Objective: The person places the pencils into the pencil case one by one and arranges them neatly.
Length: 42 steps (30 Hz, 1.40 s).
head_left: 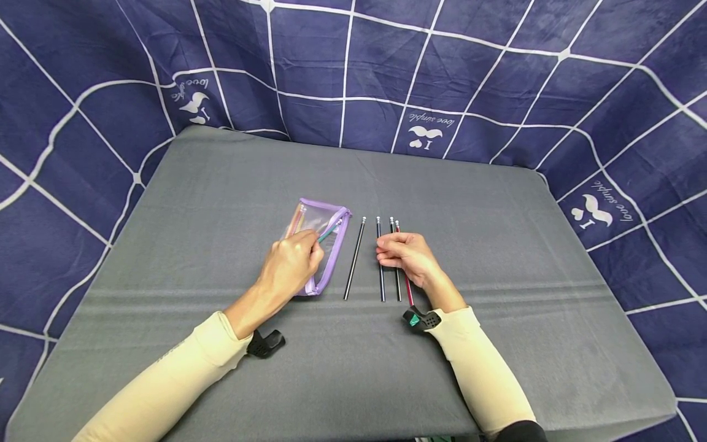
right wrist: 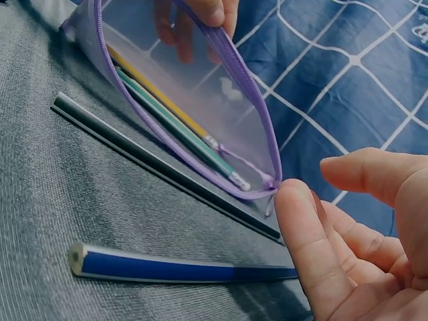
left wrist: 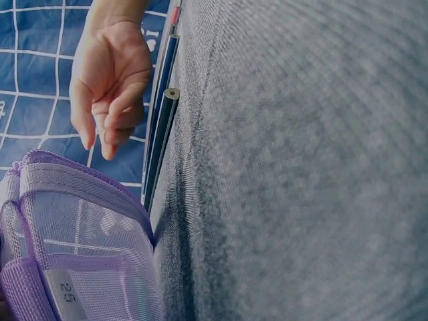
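Hold the pouch (head_left: 334, 261) wide-mouthed
Left fingers (right wrist: 214, 16) pinch its rim; right fingers (right wrist: 311, 234), spread and bare, should take the blue pencil (right wrist: 174, 267) just below them mid-shaft.

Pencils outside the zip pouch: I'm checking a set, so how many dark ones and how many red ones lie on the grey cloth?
Dark pencils, black or blue: 3
Red pencil: 1
Total: 4
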Each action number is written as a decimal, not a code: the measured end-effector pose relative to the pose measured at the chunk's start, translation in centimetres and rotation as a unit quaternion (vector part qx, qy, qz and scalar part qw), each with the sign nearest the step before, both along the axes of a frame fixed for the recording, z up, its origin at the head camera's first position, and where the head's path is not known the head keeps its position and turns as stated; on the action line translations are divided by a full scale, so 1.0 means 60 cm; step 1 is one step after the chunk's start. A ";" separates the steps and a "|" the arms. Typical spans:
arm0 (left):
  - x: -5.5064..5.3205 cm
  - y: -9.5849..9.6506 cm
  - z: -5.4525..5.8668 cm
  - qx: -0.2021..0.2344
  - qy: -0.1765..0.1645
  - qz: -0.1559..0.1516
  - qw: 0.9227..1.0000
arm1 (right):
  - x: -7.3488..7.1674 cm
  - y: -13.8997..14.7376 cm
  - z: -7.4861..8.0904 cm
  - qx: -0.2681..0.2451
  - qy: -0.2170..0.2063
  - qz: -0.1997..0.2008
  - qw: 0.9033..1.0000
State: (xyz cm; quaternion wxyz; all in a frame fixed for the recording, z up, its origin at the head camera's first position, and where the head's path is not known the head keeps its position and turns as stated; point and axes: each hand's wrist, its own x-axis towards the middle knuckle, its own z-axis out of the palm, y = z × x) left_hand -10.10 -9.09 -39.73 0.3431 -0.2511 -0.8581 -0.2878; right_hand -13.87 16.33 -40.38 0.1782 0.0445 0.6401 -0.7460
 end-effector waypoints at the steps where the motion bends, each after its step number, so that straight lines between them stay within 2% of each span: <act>1: 0.000 0.000 0.000 0.000 -0.001 0.000 1.000 | 0.000 0.001 0.000 -0.001 0.001 -0.001 1.000; 14: 0.002 0.000 0.003 -0.003 -0.012 -0.001 1.000 | 0.009 0.017 0.007 -0.007 -0.003 -0.006 1.000; 26: 0.001 0.000 0.002 -0.004 -0.007 -0.005 1.000 | 0.012 0.043 0.011 -0.013 -0.004 -0.030 0.999; 34: 0.001 -0.001 0.001 -0.003 -0.006 -0.004 1.000 | 0.013 0.062 0.009 -0.020 0.000 -0.032 0.999; 42: 0.001 0.000 0.001 -0.003 -0.005 -0.004 1.000 | 0.008 0.086 0.001 0.000 0.008 -0.053 0.999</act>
